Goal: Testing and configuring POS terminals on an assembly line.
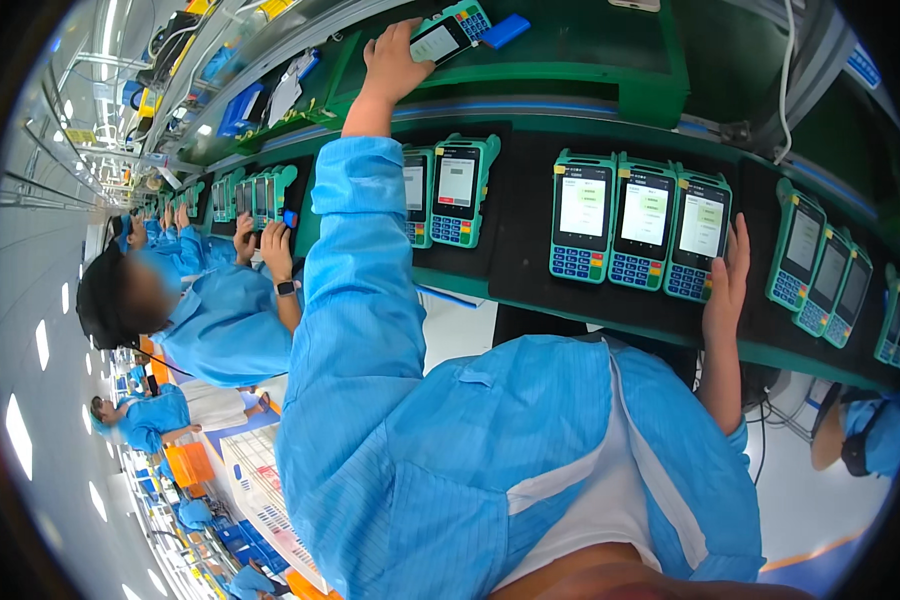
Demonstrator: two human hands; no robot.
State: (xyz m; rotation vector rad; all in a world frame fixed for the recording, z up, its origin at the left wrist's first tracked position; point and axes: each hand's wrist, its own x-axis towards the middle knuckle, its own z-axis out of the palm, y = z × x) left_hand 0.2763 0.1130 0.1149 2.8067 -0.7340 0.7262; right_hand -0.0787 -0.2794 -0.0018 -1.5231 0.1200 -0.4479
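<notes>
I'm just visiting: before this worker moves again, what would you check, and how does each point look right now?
1. Left hand has a hold on the raised teal terminal: ok, fingers wrap its lower end.
2. Raised terminal's screen lit: ok.
3. Right hand steady at the belt: ok, it rests against the edge of a terminal on the belt.
4. Three terminals in that group lie side by side, screens up: ok.
5. Blue block beside the raised terminal kept apart from it: cannot tell.
6. Co-worker's hands apart from this spot: ok.
</notes>
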